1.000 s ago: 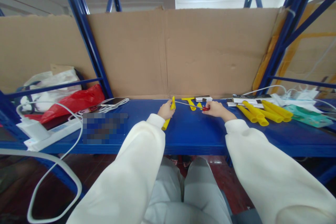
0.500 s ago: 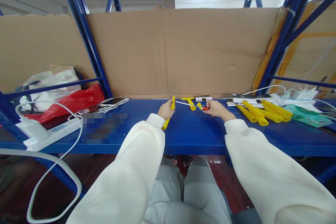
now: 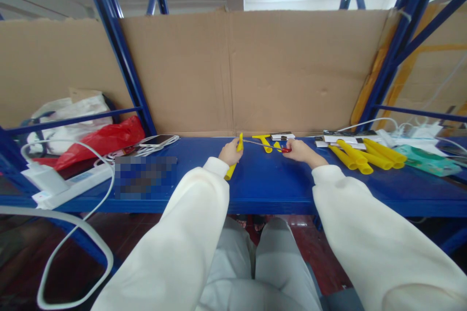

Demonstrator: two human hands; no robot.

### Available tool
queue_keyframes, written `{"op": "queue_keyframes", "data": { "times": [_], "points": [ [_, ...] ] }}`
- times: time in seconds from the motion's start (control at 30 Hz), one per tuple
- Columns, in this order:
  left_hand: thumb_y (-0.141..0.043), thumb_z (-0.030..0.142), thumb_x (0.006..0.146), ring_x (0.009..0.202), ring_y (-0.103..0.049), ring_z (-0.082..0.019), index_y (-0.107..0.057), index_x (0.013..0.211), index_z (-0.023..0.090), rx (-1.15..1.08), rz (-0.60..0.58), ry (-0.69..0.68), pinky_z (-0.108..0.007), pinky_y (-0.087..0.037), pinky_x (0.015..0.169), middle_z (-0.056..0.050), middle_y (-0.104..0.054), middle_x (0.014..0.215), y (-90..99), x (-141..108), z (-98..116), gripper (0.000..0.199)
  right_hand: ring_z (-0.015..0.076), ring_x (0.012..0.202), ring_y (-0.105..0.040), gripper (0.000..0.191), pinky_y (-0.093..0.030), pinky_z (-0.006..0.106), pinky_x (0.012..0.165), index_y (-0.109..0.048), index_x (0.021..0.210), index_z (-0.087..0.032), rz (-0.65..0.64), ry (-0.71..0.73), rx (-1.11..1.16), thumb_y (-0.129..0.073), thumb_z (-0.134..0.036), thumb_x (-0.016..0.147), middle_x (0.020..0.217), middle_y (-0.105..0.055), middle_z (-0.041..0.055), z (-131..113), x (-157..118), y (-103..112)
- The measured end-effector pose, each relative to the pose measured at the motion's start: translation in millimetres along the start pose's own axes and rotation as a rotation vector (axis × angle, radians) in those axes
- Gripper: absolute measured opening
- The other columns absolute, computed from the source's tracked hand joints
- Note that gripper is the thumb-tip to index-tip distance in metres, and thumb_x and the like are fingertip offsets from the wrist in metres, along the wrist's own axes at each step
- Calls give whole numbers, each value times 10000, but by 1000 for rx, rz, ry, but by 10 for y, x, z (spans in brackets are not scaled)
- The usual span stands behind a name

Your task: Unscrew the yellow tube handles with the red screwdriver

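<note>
My left hand point(image 3: 229, 152) is closed around a yellow plastic handle point(image 3: 230, 172), whose upper end point(image 3: 240, 142) sticks out above the fingers. In my right hand point(image 3: 298, 149) is a screwdriver with a red grip point(image 3: 286, 150). Its long thin shaft point(image 3: 257, 144) points left, and its tip meets the upper end of the yellow handle; whether it sits on a screw is too small to see. Behind the shaft, a yellow T-shaped handle point(image 3: 267, 147) and a small yellow piece point(image 3: 278, 146) lie on the blue shelf point(image 3: 270, 180).
Several yellow handles point(image 3: 379, 155) lie at the right beside white-and-black packs point(image 3: 343, 140) and a green packet point(image 3: 426, 160). A smaller pack point(image 3: 282, 136) lies at the back. A phone point(image 3: 159, 140), cables and a power strip point(image 3: 76, 185) are at the left. Cardboard point(image 3: 255, 73) walls the back.
The screwdriver's shaft looks darker and a touch lower along its middle. Both hands stay practically in place, with the same holds.
</note>
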State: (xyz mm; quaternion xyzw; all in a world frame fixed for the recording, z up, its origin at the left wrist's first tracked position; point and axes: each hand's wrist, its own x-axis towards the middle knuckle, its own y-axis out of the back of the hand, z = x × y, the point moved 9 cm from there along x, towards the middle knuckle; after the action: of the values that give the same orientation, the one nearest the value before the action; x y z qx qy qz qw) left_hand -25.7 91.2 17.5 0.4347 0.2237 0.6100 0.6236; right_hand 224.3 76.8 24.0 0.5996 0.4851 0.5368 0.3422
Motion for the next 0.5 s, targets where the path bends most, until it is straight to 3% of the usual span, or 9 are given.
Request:
{"op": "queue_keyframes", "data": {
  "times": [0.13,0.3,0.5],
  "points": [
    [-595,143,938,780,-781,-187,-523,1439,198,2,10,1,-292,-610,797,-129,-674,1384,3,-5,3,510,220,824,-689,57,-453,267,700,-687,830,-223,23,-32,-52,-666,-250,785,851,-756,51,26,2,32],
    [-608,147,926,797,-783,-189,-531,1433,214,-2,13,0,-286,-607,803,-114,-693,1356,-9,12,-12,518,188,740,-666,36,-453,247,659,-683,779,-217,3,57,-14,-653,-208,762,772,-742,36,-12,10,-16],
    [-605,152,929,809,-784,-203,-533,1439,198,-1,7,-9,-305,-607,805,-135,-679,1375,-13,17,-6,516,213,755,-692,72,-437,256,650,-671,844,-226,20,-6,-69,-668,-222,772,793,-750,58,16,-2,7]
  ]
}}
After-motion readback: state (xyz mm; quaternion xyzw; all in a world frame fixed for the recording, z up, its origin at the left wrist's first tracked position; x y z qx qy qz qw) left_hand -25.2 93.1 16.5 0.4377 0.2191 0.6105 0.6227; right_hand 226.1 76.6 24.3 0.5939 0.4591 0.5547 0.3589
